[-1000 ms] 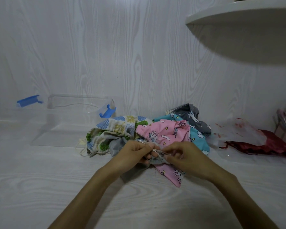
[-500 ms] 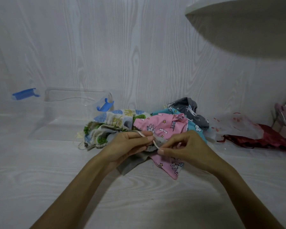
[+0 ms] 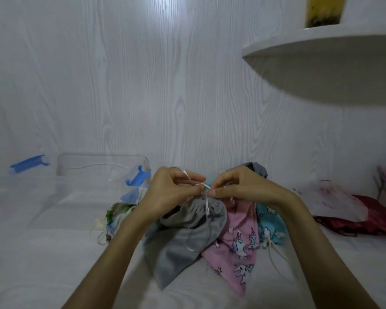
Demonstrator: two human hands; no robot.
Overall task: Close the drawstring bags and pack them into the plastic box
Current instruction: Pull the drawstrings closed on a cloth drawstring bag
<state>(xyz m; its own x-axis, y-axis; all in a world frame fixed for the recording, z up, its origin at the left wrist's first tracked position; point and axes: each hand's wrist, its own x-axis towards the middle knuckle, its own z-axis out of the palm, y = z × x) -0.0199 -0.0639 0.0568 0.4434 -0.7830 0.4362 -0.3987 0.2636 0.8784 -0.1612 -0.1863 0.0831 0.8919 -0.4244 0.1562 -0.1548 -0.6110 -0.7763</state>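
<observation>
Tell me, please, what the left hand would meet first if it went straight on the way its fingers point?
The left hand points right, so it would most likely meet the fingertips of the right hand first, across the string both pinch above the grey bag; depth is unclear.

Place: a home corner
Evidence: white wood-grain wall [image 3: 143,85], rounded shelf [image 3: 321,41] upper right, printed cloth bags [image 3: 239,241] on the bench [image 3: 42,264]

Both hands, left [image 3: 169,192] and right [image 3: 239,188], pinch the pale drawstring [image 3: 204,187] above a grey bag [image 3: 187,237]; pink unicorn bag [image 3: 239,239] lies just right.
</observation>
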